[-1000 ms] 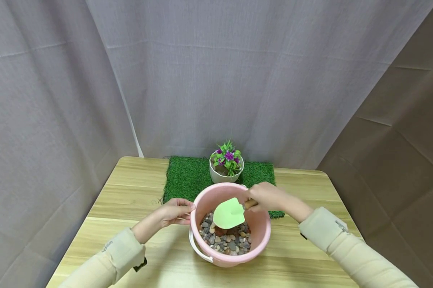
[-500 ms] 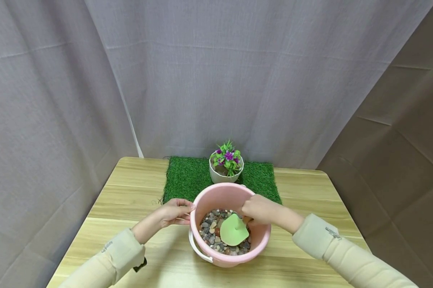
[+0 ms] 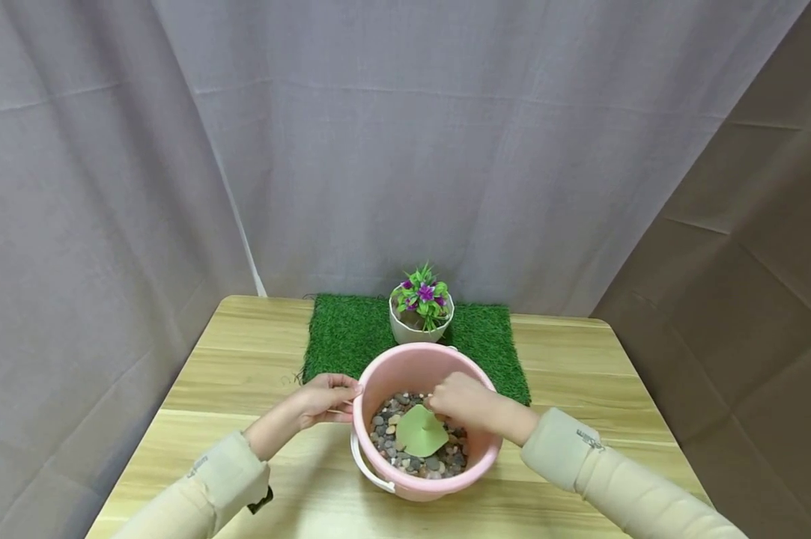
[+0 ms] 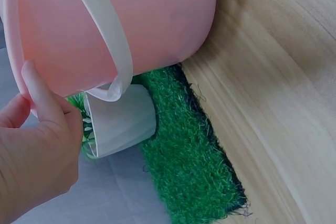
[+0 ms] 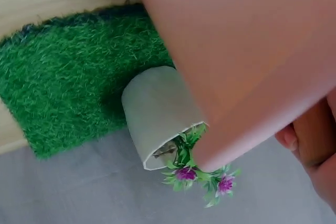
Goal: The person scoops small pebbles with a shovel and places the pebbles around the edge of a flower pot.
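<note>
My left hand [image 3: 320, 400] pinches the left rim of a pink bucket [image 3: 405, 368] between thumb and fingers. Pebbles [image 3: 386, 428] in grey, tan and white cover the bucket's bottom. Inside the bucket, my right hand [image 3: 469, 404] grips a trowel with a light green blade [image 3: 420, 433], which lies over the pebbles; whether its edge is sunk among them I cannot tell. In the right wrist view the trowel's wooden handle [image 5: 316, 132] shows within the curled fingers. The bucket's white carrying handle [image 4: 107, 22] hangs down outside its wall.
Behind the bucket, a white pot [image 3: 415, 331] with purple flowers and green leaves stands on a green artificial grass mat [image 3: 347, 329]. The wooden table [image 3: 250, 359] carries everything. Grey curtain [image 3: 378, 150] hangs along the back.
My right hand has lowered the trowel into the bucket and moved it left and slightly forward over the pebbles; the blade now tilts. My left hand has kept its hold on the rim.
</note>
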A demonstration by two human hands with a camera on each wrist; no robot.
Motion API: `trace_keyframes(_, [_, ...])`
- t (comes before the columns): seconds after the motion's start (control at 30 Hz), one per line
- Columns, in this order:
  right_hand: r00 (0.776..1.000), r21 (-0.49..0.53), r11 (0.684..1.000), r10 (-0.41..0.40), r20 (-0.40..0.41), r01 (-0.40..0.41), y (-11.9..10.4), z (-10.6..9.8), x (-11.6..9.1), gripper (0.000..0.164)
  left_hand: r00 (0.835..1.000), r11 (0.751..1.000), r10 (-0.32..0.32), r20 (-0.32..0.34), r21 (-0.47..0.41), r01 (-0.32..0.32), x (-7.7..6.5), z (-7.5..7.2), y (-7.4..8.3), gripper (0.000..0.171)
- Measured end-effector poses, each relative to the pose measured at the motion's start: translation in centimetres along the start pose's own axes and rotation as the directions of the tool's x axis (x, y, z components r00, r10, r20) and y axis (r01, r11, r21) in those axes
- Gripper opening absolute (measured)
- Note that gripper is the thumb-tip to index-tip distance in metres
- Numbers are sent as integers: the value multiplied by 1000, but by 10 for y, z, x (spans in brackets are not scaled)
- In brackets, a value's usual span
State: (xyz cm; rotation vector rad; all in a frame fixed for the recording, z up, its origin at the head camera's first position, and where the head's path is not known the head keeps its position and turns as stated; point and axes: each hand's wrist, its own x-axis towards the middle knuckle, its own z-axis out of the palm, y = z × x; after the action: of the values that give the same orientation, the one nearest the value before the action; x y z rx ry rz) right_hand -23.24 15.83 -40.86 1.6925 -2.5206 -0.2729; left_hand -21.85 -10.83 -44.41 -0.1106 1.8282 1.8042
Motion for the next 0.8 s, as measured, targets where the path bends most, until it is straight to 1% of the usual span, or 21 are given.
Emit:
trace_keyframes(0.1, [999,39,998,43,8,-43,2,6,-1,22,1000,1000,4,-2,2,-4,0,0,-1,27])
trace_keyframes(0.17, [997,90,993,80,21,-81,3,10,-3,22,1000,1000,5,-6,4,-5,0,0,-1,27])
trace_keyframes(0.27, [992,166,978,124,37,-129,4,14,-4,24,1000,1000,-3,-12,4,3,0,0,-1,28])
trace_keyframes(0.37, [987,251,955,147,68,-160,3,18,-3,26,1000,1000,-1,-6,3,1,0,0,-2,28])
trace_keyframes(0.47, [985,296,940,151,86,-170,2,21,0,28,1000,1000,-2,-6,0,2,1,0,-3,27])
trace_keyframes(0.57, [984,299,938,154,86,-173,2,22,2,27,1000,1000,2,-1,3,-2,2,0,-3,27])
trace_keyframes(0.63, [984,306,936,155,85,-174,3,20,3,27,1000,1000,6,4,4,-6,3,0,-3,28])
trace_keyframes(0.8, [987,362,918,148,66,-162,10,12,2,23,1000,1000,7,13,-5,-7,3,-1,-4,31])
